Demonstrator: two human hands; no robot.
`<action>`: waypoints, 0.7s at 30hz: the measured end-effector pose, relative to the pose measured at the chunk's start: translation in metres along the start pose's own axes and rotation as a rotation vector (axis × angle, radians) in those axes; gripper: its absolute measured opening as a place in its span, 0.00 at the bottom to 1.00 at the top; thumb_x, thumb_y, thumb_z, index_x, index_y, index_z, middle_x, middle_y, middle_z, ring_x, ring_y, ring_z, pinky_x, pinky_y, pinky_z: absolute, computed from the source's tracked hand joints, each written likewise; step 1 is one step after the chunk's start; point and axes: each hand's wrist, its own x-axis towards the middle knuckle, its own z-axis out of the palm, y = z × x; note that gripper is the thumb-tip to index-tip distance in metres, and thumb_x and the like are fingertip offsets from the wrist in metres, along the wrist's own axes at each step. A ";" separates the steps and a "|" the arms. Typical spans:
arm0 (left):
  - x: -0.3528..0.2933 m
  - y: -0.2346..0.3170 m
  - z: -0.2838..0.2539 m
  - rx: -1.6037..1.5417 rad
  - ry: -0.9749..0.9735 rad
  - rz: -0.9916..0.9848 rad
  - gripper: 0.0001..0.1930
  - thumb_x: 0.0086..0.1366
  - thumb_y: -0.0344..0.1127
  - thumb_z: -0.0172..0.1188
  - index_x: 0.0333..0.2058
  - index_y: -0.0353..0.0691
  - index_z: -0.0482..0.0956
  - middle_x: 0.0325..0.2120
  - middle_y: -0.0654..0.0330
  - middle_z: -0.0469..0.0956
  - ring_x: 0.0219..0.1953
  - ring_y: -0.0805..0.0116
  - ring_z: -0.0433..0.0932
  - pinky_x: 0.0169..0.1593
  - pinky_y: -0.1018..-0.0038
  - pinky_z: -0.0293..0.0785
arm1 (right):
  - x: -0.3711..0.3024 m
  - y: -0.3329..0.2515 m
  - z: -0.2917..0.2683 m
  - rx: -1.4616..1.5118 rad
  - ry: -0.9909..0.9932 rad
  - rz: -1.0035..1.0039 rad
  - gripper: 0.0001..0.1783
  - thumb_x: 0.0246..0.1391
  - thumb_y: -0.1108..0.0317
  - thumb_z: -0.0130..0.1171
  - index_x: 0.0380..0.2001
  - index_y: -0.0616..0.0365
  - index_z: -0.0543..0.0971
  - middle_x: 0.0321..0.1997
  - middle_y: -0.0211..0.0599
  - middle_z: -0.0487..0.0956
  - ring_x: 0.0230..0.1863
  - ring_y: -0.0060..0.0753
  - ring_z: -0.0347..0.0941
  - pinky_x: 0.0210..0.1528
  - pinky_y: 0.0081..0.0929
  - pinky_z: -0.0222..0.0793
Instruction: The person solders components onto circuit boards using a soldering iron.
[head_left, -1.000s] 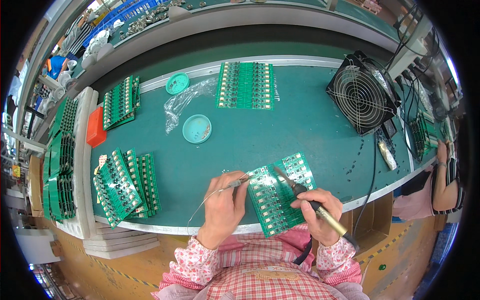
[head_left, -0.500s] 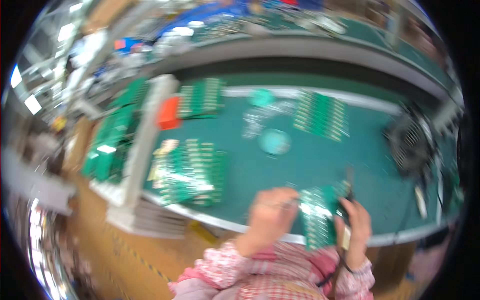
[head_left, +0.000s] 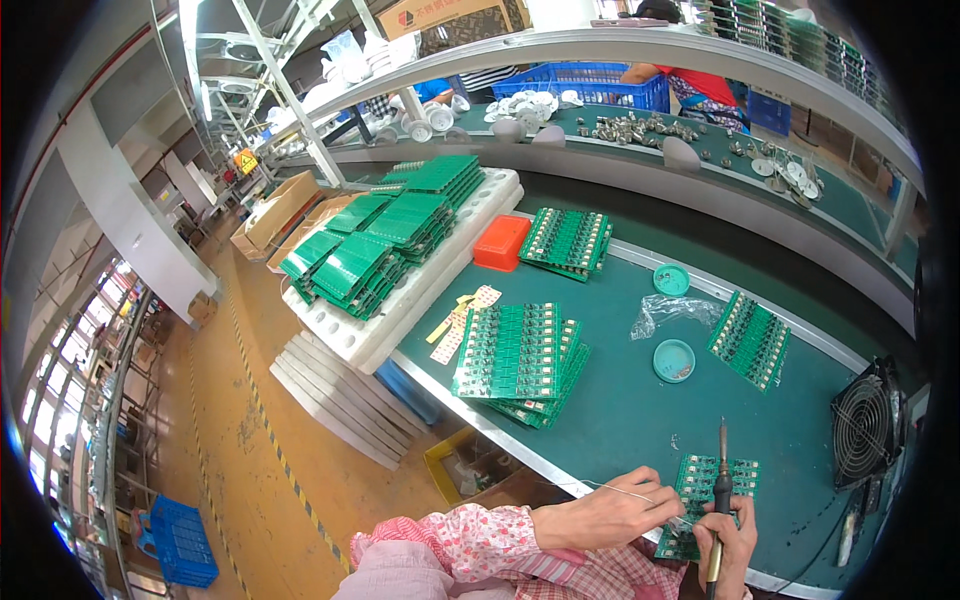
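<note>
Two hands: thin wire [head_left: 610, 489], slim soldering iron [head_left: 719, 495], green board [head_left: 712, 485].

Right hand [head_left: 728, 545]: lower part cut off by bottom edge; the soldering iron [head_left: 720, 490] handle runs out of frame there too. Circuit board [head_left: 712, 505] partly covered by both hands. Left hand [head_left: 610, 515]: thin wire at the fingertips, contact with board too fine to tell. Fan [head_left: 868, 425] clipped by dark lens rim. Contents of round green dish [head_left: 674, 360] too small to identify.
</note>
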 end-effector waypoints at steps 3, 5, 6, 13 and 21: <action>-0.001 -0.006 0.007 -0.107 0.062 -0.098 0.16 0.59 0.27 0.62 0.46 0.36 0.75 0.42 0.55 0.79 0.44 0.58 0.78 0.53 0.63 0.70 | 0.002 -0.002 0.003 -0.006 0.092 -0.017 0.08 0.52 0.69 0.65 0.28 0.60 0.76 0.34 0.46 0.72 0.35 0.41 0.69 0.39 0.35 0.66; -0.008 -0.023 0.013 -0.006 0.169 -0.148 0.15 0.58 0.29 0.64 0.46 0.38 0.78 0.41 0.57 0.80 0.43 0.57 0.79 0.50 0.63 0.71 | 0.003 0.010 0.010 -0.018 0.274 -0.015 0.05 0.47 0.78 0.66 0.28 0.58 0.79 0.35 0.46 0.77 0.40 0.45 0.75 0.43 0.37 0.73; -0.008 -0.025 0.008 0.045 0.204 -0.193 0.12 0.59 0.29 0.65 0.42 0.39 0.80 0.39 0.58 0.80 0.42 0.57 0.79 0.48 0.62 0.71 | 0.007 0.006 0.008 -0.064 0.297 0.011 0.07 0.49 0.80 0.64 0.32 0.59 0.80 0.37 0.47 0.77 0.42 0.46 0.75 0.44 0.37 0.73; -0.001 -0.022 -0.005 -0.043 0.166 -0.415 0.10 0.59 0.23 0.65 0.41 0.37 0.78 0.39 0.54 0.81 0.39 0.52 0.80 0.43 0.64 0.74 | 0.001 0.016 0.015 -0.254 0.298 0.132 0.20 0.44 0.73 0.73 0.44 0.49 0.83 0.45 0.44 0.77 0.46 0.50 0.75 0.48 0.40 0.72; 0.028 -0.036 0.010 -0.210 0.299 -0.584 0.10 0.63 0.21 0.61 0.43 0.32 0.77 0.40 0.52 0.81 0.39 0.55 0.82 0.44 0.68 0.76 | -0.005 0.016 0.012 -0.403 0.295 0.149 0.23 0.43 0.72 0.74 0.46 0.47 0.82 0.45 0.41 0.77 0.47 0.48 0.75 0.50 0.41 0.72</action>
